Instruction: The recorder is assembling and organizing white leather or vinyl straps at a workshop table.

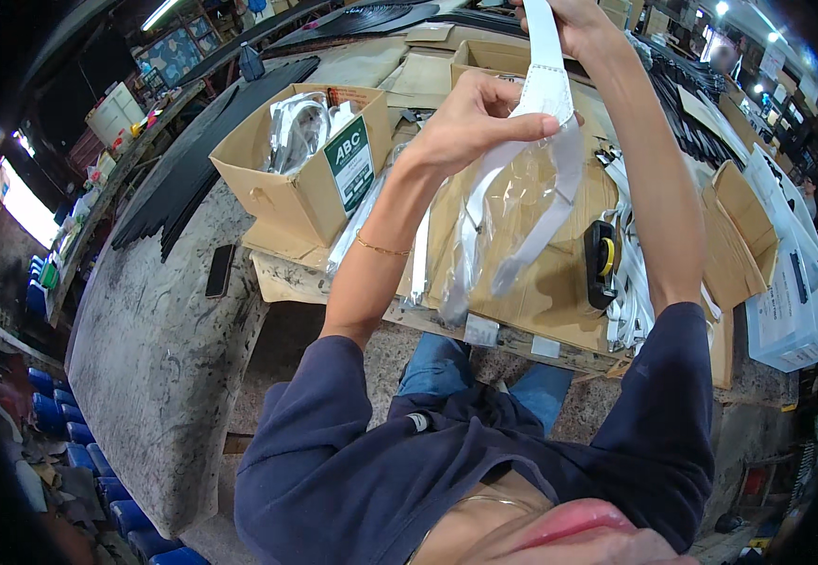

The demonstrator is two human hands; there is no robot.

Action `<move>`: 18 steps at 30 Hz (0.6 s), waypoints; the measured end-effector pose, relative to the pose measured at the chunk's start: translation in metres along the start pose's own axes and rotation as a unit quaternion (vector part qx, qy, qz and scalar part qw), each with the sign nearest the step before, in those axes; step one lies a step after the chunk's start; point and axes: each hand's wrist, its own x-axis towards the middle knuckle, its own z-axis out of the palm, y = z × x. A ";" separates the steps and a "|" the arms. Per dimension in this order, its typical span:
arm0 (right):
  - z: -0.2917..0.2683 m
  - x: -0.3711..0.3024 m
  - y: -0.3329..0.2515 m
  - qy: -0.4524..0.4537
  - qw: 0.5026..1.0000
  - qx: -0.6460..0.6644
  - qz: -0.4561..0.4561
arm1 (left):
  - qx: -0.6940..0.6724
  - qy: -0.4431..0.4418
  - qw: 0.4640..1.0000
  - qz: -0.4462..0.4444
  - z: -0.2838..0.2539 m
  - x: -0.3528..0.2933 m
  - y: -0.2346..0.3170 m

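In front of me, above the cardboard-covered bench [541, 306], hangs a white strap [548, 91] with a stitched, wider joint where it splits into two tails. Clear plastic film [512, 212] wraps the lower tails. My left hand [484, 108] is closed on the stitched joint, thumb on top. Higher up, at the upper picture edge, my right hand [574, 26] grips the strap's upper part; some of its fingers are hidden. Below my right forearm lies a pile of loose white straps [627, 306]. Beside them sits a black tool with a yellow part [601, 266].
An open carton [272, 202] of plastic-wrapped white straps stands at left. A dark phone [220, 271] lies on the worn side table [159, 377]. At right are an opened carton [743, 226] and a clear plastic bin [790, 315]. Black strips [192, 174] cover the far left.
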 end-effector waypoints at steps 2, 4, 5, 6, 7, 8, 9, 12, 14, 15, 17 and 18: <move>-0.026 0.018 -0.003 -0.034 0.999 -0.023 -0.033 | -0.020 -0.038 0.999 0.011 0.003 0.002 -0.006; -0.015 0.022 -0.005 -0.039 0.999 -0.022 -0.028 | -0.056 -0.070 0.995 0.047 -0.001 -0.008 -0.018; -0.007 0.023 -0.010 -0.041 0.998 -0.027 -0.026 | -0.109 -0.073 0.991 0.035 -0.001 -0.011 -0.023; 0.001 0.021 -0.013 -0.044 0.998 -0.023 -0.024 | -0.108 -0.069 0.991 0.033 -0.004 -0.014 -0.033; 0.005 0.017 -0.020 -0.023 0.999 -0.014 -0.035 | -0.133 -0.045 0.990 0.022 -0.004 -0.013 -0.043; 0.010 0.014 -0.028 -0.003 0.999 -0.005 -0.045 | -0.157 -0.021 0.987 0.011 -0.007 -0.012 -0.052; 0.012 0.015 -0.032 -0.002 0.999 -0.005 -0.044 | -0.206 -0.032 0.978 -0.024 -0.011 -0.014 -0.054; 0.016 0.021 -0.041 -0.016 1.000 -0.001 -0.009 | -0.333 -0.134 0.932 0.041 -0.015 -0.013 -0.075; 0.013 0.029 -0.046 -0.062 0.998 -0.013 -0.020 | -0.323 -0.160 0.932 0.038 -0.014 -0.012 -0.086; 0.015 0.029 -0.046 -0.061 0.998 -0.013 -0.019 | -0.263 -0.152 0.952 0.026 -0.011 -0.014 -0.089; 0.020 0.030 -0.045 -0.068 0.998 0.001 0.008 | -0.144 -0.119 0.981 0.054 -0.003 -0.016 -0.097; 0.022 0.033 -0.046 -0.068 0.998 0.000 0.009 | -0.146 -0.119 0.980 0.055 -0.005 -0.016 -0.102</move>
